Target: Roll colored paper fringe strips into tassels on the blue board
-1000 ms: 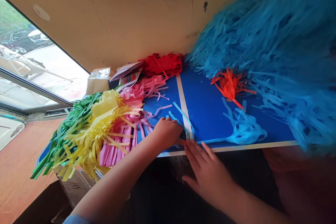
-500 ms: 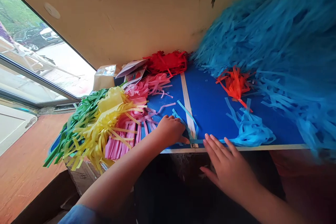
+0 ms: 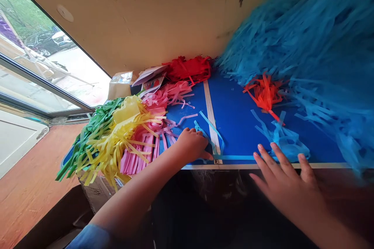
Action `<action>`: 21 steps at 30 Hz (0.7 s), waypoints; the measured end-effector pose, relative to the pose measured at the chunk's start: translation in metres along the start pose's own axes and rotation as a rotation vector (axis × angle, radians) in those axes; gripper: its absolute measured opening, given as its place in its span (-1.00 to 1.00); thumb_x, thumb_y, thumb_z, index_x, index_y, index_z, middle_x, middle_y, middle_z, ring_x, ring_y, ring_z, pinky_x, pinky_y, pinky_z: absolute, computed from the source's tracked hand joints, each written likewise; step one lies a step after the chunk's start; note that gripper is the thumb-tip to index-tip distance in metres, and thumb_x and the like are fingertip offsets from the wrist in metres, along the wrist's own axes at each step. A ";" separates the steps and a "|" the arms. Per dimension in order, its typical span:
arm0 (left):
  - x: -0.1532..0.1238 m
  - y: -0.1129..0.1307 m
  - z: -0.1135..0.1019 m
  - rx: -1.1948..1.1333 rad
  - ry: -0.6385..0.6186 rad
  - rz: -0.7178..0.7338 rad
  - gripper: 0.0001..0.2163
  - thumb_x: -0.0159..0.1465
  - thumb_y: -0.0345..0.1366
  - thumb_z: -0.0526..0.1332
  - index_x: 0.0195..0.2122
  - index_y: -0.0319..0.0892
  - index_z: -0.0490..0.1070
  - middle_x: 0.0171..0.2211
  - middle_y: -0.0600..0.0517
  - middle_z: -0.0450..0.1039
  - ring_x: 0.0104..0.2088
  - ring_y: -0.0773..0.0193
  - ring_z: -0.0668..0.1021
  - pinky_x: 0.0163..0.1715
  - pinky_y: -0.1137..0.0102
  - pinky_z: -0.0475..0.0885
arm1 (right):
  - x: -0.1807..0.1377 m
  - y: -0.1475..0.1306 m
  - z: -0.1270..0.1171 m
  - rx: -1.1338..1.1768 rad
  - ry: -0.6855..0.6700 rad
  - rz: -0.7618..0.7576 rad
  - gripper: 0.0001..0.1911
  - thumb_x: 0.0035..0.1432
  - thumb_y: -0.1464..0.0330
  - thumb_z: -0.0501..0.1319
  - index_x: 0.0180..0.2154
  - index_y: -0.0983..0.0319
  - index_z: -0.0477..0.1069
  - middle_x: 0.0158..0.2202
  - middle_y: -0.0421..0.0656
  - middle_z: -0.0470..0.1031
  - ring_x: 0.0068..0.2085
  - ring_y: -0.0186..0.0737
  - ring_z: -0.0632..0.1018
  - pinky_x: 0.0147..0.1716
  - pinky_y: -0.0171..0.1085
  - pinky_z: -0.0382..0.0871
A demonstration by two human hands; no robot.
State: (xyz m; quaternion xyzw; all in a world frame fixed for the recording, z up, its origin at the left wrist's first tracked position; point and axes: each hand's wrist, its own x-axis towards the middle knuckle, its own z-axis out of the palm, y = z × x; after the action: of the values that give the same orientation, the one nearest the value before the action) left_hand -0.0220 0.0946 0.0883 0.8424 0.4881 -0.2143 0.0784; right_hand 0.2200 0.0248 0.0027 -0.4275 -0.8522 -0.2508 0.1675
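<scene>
A light blue tissue-paper tassel lies along the front edge of the blue table. Its flat, narrow middle band runs left to my left hand. Those fingers are curled down and closed on the band's left end, with loose blue strips fanning out beyond them. My right hand is spread with its fingers apart over the table edge, the fingertips at the right part of the band and the bunched fringe. Whether they press on the paper I cannot tell.
Pink, yellow and green tassels are piled at the left. Red tassels lie by the wall, an orange-red one farther right. A large blue fringe mass covers the right side. A cardboard box stands below.
My right hand has slid to the right along the blue band and spread its fingers, uncovering more of the band. My left hand keeps its place at the left end.
</scene>
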 end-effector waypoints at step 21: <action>-0.056 0.042 0.069 0.112 0.477 0.131 -0.50 0.25 0.02 0.05 0.10 -0.20 0.24 0.18 0.01 0.18 0.17 0.20 0.23 0.11 0.27 0.18 | 0.002 0.004 0.001 -0.054 -0.002 -0.015 -0.67 0.16 0.31 0.11 -0.06 0.28 0.41 0.11 -0.07 0.29 0.05 0.10 0.37 0.05 0.14 -0.01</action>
State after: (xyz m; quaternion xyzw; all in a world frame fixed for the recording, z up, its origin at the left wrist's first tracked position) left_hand -0.0301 0.0057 0.0480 0.9020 0.4245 -0.0306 -0.0720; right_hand 0.2224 0.0288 0.0039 -0.4258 -0.8484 -0.2745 0.1533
